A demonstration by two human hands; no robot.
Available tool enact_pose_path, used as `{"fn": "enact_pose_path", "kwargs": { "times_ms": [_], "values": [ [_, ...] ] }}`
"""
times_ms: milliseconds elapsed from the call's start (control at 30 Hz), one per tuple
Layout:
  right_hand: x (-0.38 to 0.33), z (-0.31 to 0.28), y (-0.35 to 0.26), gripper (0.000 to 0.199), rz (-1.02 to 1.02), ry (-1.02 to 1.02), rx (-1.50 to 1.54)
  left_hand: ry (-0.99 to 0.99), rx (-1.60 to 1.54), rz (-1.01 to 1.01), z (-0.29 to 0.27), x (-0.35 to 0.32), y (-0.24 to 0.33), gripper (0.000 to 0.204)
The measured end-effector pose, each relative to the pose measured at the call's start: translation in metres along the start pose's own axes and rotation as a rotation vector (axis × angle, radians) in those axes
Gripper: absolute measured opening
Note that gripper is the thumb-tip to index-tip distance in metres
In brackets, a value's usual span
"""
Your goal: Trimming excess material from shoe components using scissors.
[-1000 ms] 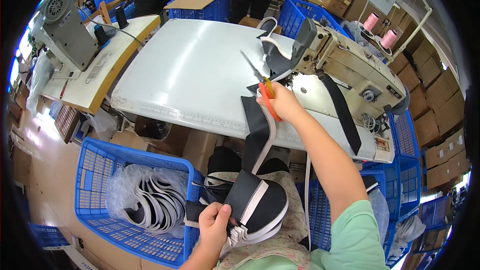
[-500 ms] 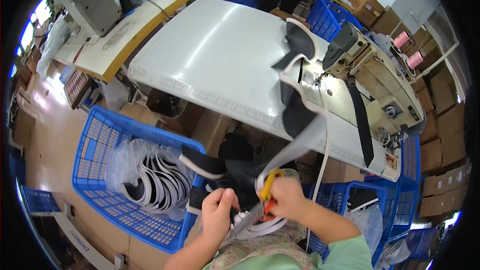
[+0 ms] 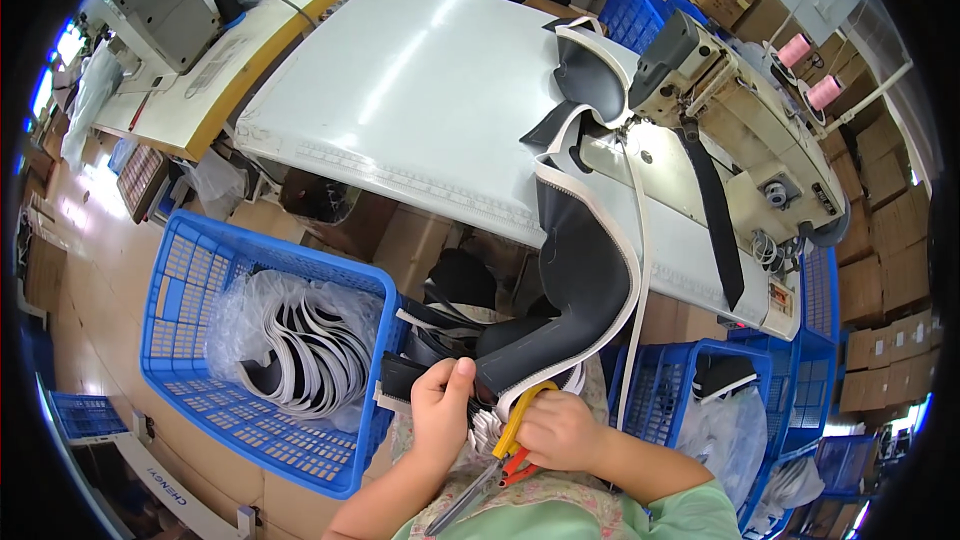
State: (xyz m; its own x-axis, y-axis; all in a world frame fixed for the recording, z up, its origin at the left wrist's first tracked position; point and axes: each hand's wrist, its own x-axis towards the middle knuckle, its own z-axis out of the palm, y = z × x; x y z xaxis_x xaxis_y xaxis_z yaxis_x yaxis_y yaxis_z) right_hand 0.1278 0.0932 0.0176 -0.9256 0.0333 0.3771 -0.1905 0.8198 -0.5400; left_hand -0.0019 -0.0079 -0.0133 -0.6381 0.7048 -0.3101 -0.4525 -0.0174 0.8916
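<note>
Left hand (image 3: 440,408) pinches the near end of a black strip with white edging (image 3: 585,275), which hangs off the front edge of the white table (image 3: 400,90) into the lap. Right hand (image 3: 560,430), just beside, is closed around yellow-handled scissors (image 3: 495,460), blades pointing down-left. A blue basket (image 3: 190,270) of finished pieces stands left; the sewing machine (image 3: 740,130) bounds the right.

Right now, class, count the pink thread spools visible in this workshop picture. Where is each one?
2. Both stand at the upper right, behind the sewing machine: one pink thread spool nearer the top, the other pink spool just below and right of it. Others may be hidden.
</note>
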Motion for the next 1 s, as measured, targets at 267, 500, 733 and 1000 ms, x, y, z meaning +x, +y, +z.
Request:
{"fn": "enact_pose_path", "kwargs": {
  "times_ms": [267, 500, 733, 1000],
  "values": [
    [-0.021, -0.038, -0.007, 0.03, 0.449, -0.254, 0.228, -0.181, 0.197, -0.139, -0.001, 0.013, -0.005, 0.023],
    [-0.067, -0.116, -0.005, 0.048, 0.934, -0.635, 0.438, -0.166, 0.23, 0.045, 0.011, -0.001, -0.002, 0.026],
    [-0.049, -0.108, 0.001, 0.056, 0.948, -0.787, 0.399, -0.195, 0.347, 0.153, 0.015, -0.003, -0.005, 0.025],
    [-0.038, -0.107, -0.003, 0.056, 1.062, -0.831, 0.444, -0.204, 0.384, 0.162, 0.011, -0.005, -0.004, 0.024]
  ]
}}
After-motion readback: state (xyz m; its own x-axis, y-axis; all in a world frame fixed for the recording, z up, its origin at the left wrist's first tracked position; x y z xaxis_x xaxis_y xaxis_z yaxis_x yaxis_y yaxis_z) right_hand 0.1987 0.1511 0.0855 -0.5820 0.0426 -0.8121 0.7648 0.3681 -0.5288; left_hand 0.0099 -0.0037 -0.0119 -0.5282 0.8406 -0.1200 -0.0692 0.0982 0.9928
